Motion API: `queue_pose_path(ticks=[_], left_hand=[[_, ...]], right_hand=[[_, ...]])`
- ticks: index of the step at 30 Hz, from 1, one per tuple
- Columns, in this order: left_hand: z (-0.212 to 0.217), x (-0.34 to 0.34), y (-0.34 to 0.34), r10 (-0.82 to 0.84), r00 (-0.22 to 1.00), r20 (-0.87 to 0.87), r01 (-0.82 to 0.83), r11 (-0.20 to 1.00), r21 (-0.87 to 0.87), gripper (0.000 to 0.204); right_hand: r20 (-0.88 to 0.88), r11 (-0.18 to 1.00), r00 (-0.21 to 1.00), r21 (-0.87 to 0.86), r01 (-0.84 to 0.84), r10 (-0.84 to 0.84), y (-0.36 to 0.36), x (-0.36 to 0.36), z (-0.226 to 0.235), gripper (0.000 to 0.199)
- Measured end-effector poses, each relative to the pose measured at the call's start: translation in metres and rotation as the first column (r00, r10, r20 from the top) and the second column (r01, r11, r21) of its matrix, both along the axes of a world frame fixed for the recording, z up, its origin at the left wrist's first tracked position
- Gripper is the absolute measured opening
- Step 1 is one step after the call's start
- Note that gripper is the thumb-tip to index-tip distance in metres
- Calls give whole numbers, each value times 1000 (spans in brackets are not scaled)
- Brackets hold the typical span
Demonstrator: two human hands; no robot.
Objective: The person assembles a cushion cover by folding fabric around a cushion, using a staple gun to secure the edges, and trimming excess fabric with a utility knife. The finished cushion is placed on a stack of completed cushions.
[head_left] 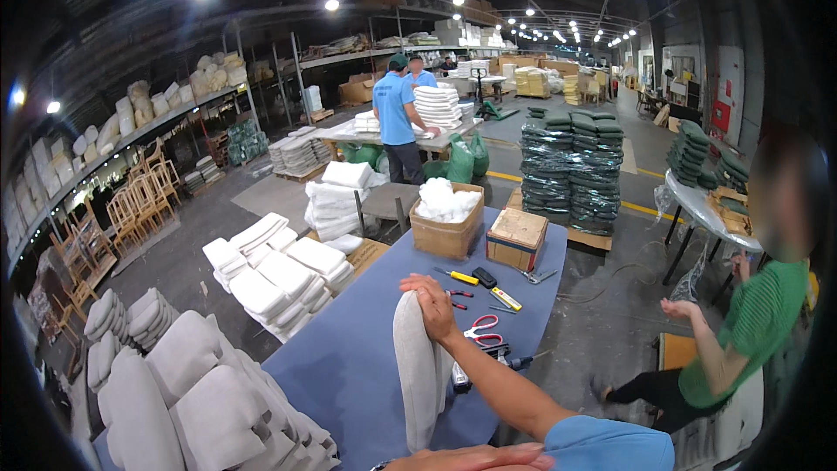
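Far left, stacks of grey upholstered cushions (187, 384) are piled beside the bench, with white foam pads (275, 275) stacked just beyond them; neither is touched. The blue-covered worktable (349, 358) carries the item in hand: a grey padded seat-back panel (418, 366), standing upright on its lower edge near the table's near end, slightly curved. The left hand (475, 458) lies at the bottom edge of the view, close to the panel's base; its fingers appear laid flat and together, but whether they press the panel cannot be told. The right hand (432, 301) rests over the panel's top edge, fingers curled down and closed on it, steadying it upright. Judged from its look, the panel is light, fabric over foam on a stiffer core: soft at the surface, firm enough to stand, not fragile, not slippery. It would tip readily if released, so hold is best taken at the top edge and at a side edge or the base, gripping through the padding to the core. Just right of the panel lie red-handled scissors (481, 328), a dark power tool (497, 359), a yellow-handled screwdriver (459, 276) and other small hand tools. Behind stand a cardboard box of white filling (446, 227) and a wooden box (516, 240). Far right, a person in a green top (750, 331) sits well apart.
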State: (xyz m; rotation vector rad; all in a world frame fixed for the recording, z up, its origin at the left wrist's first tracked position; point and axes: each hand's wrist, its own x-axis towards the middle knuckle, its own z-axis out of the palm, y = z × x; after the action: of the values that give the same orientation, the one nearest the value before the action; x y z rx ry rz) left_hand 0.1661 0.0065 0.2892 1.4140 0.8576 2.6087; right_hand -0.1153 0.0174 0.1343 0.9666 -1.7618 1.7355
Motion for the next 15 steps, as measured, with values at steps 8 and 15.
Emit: queue_pose_path(ticks=[8, 15], left_hand=[[-3, 2, -3, 35, 999, -19, -35, 999, 3, 98], [-1, 0, -1, 50, 997, -58, -49, 999, 19, 98]], right_hand=[[42, 1000, 999, -24, -18, 19, -3, 2, -4, 35], [23, 1000, 1000, 2, -4, 4, 0, 5, 2, 33]])
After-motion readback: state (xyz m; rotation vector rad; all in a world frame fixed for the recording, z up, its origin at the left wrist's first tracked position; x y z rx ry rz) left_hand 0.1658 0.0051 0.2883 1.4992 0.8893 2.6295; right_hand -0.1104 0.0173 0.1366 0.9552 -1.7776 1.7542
